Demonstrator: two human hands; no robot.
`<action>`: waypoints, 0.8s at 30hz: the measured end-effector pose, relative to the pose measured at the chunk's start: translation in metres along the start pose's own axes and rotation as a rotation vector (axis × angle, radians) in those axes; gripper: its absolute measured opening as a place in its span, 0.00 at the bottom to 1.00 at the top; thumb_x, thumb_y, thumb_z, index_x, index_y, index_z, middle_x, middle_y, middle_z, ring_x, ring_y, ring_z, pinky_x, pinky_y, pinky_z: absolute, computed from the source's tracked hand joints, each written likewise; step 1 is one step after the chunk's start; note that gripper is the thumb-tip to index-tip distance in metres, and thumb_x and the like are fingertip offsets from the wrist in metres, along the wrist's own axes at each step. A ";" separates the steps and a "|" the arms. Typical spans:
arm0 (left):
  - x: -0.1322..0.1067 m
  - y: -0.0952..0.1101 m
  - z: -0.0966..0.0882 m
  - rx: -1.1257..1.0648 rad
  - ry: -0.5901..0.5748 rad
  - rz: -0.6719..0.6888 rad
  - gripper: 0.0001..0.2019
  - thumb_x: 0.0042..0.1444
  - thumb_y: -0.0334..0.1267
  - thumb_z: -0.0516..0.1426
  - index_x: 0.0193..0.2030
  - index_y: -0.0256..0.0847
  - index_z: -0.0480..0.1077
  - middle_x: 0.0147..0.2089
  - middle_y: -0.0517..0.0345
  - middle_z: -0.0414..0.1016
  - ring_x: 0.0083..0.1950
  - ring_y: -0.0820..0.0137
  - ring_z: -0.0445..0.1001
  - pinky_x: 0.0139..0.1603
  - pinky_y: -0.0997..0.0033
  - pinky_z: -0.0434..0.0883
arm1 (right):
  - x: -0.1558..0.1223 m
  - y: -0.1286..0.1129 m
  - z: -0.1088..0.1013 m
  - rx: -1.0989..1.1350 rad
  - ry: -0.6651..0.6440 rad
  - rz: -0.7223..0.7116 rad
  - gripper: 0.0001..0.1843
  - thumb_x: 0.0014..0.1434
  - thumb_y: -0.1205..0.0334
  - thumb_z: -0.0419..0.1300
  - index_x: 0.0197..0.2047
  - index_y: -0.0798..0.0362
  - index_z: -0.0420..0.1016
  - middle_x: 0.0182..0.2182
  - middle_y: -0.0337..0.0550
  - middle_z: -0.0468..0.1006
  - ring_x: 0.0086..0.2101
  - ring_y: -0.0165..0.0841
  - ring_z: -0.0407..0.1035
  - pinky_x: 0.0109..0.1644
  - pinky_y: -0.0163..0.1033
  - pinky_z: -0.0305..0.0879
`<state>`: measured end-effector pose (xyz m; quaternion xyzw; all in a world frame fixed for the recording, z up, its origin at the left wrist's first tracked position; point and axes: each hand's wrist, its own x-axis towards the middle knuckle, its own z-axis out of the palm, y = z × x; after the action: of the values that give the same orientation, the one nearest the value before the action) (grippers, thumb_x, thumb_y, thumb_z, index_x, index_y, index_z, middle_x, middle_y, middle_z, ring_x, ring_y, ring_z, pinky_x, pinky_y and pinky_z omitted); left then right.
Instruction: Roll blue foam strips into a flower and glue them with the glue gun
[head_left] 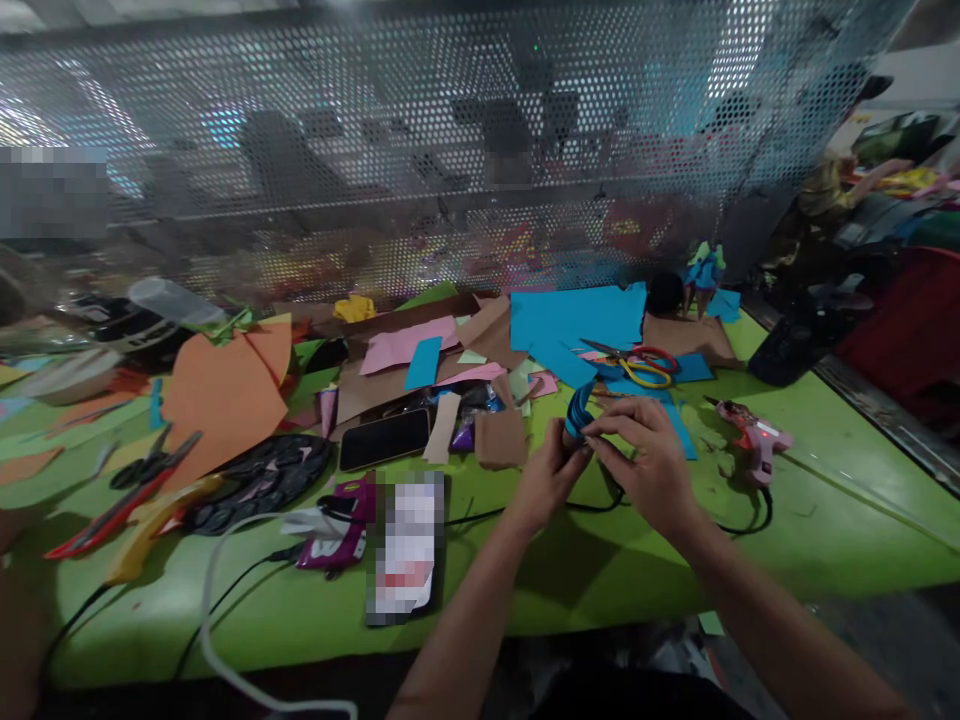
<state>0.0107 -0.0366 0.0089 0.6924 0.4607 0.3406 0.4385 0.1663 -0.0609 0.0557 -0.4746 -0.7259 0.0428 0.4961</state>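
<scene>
My left hand (551,470) is closed around the base of a curled piece of layered blue craft sheet (577,412), which stands up above the fingers. Thumb and fingertips of my right hand (646,460) pinch at that piece's right side. Whatever lies between the fingertips is too small to make out. Just behind the hands rest scissors (645,370) with red and yellow handles, on cut blue sheet (577,315). To the right of my right hand a pink glue gun (757,440) with a lit red light lies on the green table (600,590).
Left of my hands are a dark phone (385,440), another phone (409,550) with a lit screen and a purple packet (337,525). A yellow glue gun (161,515), orange sheets (217,390) and cables lie farther left. A perforated metal panel (450,150) closes off the back.
</scene>
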 end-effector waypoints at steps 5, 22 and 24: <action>-0.002 0.008 -0.003 0.010 -0.045 0.010 0.11 0.62 0.47 0.51 0.41 0.43 0.56 0.34 0.65 0.65 0.35 0.72 0.65 0.42 0.71 0.65 | 0.002 0.003 -0.004 -0.062 -0.071 -0.024 0.06 0.62 0.64 0.60 0.39 0.46 0.79 0.36 0.44 0.76 0.42 0.41 0.70 0.47 0.48 0.64; -0.002 0.007 -0.002 -0.058 -0.062 0.041 0.10 0.63 0.46 0.51 0.38 0.43 0.55 0.32 0.67 0.61 0.34 0.74 0.61 0.39 0.75 0.62 | 0.008 0.010 -0.014 -0.037 -0.188 -0.046 0.07 0.61 0.64 0.61 0.38 0.45 0.81 0.35 0.44 0.75 0.42 0.41 0.69 0.45 0.47 0.66; -0.002 0.007 -0.002 -0.063 -0.065 0.046 0.10 0.63 0.46 0.51 0.39 0.43 0.55 0.33 0.67 0.61 0.35 0.74 0.62 0.39 0.75 0.62 | 0.008 0.010 -0.014 -0.051 -0.194 -0.054 0.07 0.62 0.64 0.61 0.38 0.45 0.81 0.35 0.44 0.75 0.41 0.41 0.69 0.45 0.47 0.66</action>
<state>0.0107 -0.0388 0.0163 0.6991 0.4194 0.3425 0.4670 0.1826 -0.0554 0.0629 -0.4607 -0.7839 0.0568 0.4123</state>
